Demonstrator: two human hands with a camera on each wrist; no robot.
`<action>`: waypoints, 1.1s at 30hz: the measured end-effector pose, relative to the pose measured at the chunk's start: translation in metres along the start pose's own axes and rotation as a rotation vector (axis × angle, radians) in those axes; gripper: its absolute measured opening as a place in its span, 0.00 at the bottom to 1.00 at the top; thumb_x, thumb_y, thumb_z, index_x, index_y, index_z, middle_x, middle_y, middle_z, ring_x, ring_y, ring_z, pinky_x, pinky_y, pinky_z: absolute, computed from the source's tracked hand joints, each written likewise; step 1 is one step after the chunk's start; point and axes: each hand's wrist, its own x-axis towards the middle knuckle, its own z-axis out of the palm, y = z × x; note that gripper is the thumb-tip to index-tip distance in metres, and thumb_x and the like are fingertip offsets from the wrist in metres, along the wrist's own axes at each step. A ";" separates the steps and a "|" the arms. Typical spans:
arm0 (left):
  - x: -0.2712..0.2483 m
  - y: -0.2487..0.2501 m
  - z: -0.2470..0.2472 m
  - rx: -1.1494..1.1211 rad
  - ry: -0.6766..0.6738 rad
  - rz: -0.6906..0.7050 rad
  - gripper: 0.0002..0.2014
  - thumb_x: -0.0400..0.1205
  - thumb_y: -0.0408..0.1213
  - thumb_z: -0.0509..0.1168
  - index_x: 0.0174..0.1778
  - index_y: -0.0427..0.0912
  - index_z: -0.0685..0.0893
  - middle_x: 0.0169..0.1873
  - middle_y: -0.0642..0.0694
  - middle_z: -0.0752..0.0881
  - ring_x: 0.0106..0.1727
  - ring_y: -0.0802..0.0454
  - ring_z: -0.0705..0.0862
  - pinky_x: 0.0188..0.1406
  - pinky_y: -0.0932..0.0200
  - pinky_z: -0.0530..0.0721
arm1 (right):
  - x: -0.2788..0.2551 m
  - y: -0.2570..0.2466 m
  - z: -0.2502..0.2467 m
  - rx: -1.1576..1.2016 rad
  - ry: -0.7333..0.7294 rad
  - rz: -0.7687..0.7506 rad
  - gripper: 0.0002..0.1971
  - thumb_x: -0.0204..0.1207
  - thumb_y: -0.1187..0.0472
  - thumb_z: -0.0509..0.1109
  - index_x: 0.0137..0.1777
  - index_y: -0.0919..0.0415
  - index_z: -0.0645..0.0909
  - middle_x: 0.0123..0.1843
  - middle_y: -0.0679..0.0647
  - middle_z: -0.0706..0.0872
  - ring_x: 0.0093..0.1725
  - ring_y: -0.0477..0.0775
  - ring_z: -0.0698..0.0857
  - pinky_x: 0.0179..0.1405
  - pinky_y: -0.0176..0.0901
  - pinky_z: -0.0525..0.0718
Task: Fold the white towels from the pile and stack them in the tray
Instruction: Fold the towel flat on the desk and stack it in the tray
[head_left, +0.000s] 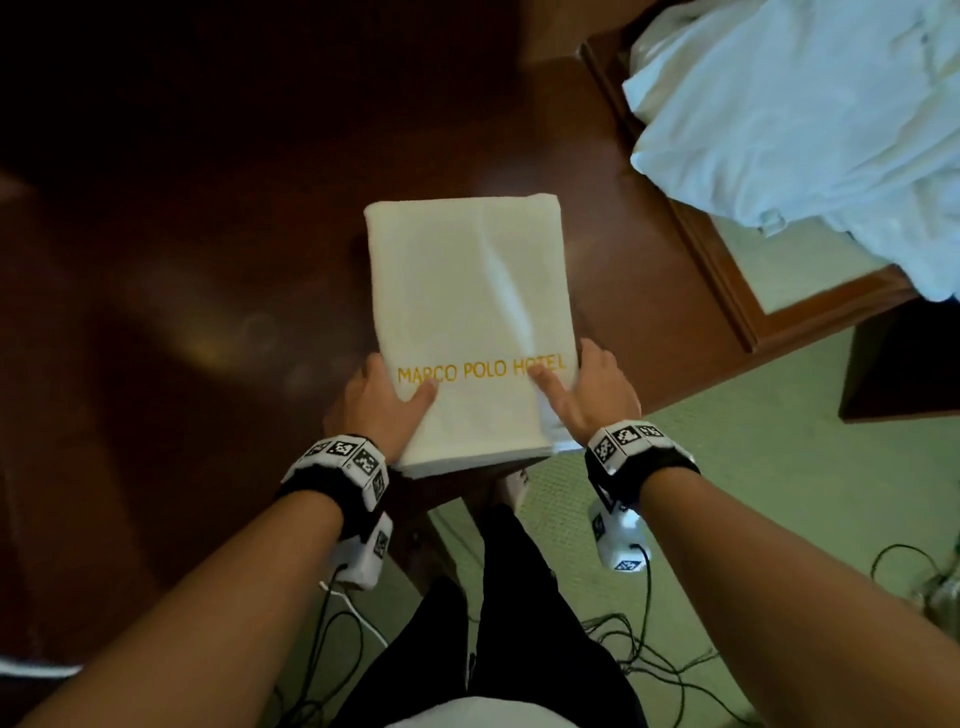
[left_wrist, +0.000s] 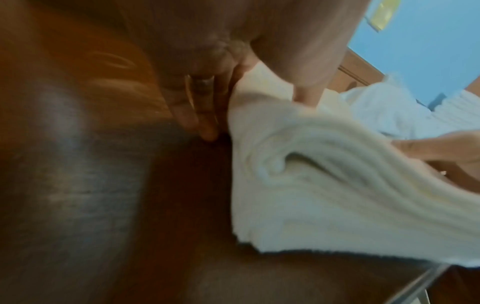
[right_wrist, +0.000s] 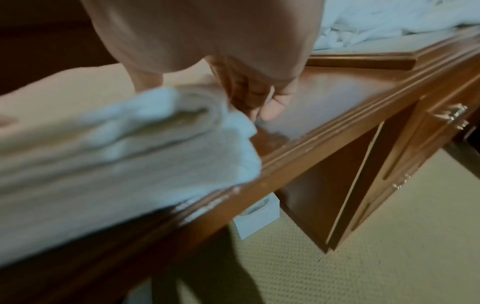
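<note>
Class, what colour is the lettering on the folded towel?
Golden yellow, on the folded towel held by the left hand and right hand; clearest in the head view.

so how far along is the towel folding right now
One folded towel lies on the wooden desk, lettering up. Both hands grip its near end, thumbs on top: left hand, right hand. So it looks ready to be carried off. No tray is clearly in view. An unfolded white pile still waits at upper right.
</note>
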 end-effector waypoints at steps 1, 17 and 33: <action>0.003 0.001 0.003 -0.102 -0.012 -0.033 0.30 0.77 0.63 0.71 0.63 0.42 0.75 0.64 0.38 0.84 0.65 0.35 0.83 0.57 0.47 0.80 | 0.000 -0.003 0.002 0.071 -0.023 0.050 0.40 0.68 0.23 0.64 0.66 0.57 0.74 0.61 0.56 0.83 0.59 0.64 0.84 0.59 0.61 0.83; -0.066 0.146 -0.058 -0.380 0.026 0.234 0.30 0.66 0.56 0.79 0.56 0.39 0.84 0.55 0.44 0.89 0.58 0.41 0.87 0.52 0.52 0.86 | -0.052 0.008 -0.152 0.357 0.097 0.168 0.27 0.76 0.41 0.70 0.66 0.59 0.74 0.65 0.59 0.82 0.64 0.66 0.82 0.62 0.56 0.81; -0.155 0.542 0.015 -0.453 0.089 0.759 0.20 0.73 0.51 0.78 0.53 0.42 0.87 0.47 0.48 0.91 0.49 0.47 0.88 0.48 0.55 0.84 | -0.026 0.273 -0.443 0.418 0.573 0.185 0.28 0.76 0.40 0.71 0.65 0.61 0.75 0.62 0.62 0.85 0.63 0.67 0.83 0.62 0.55 0.81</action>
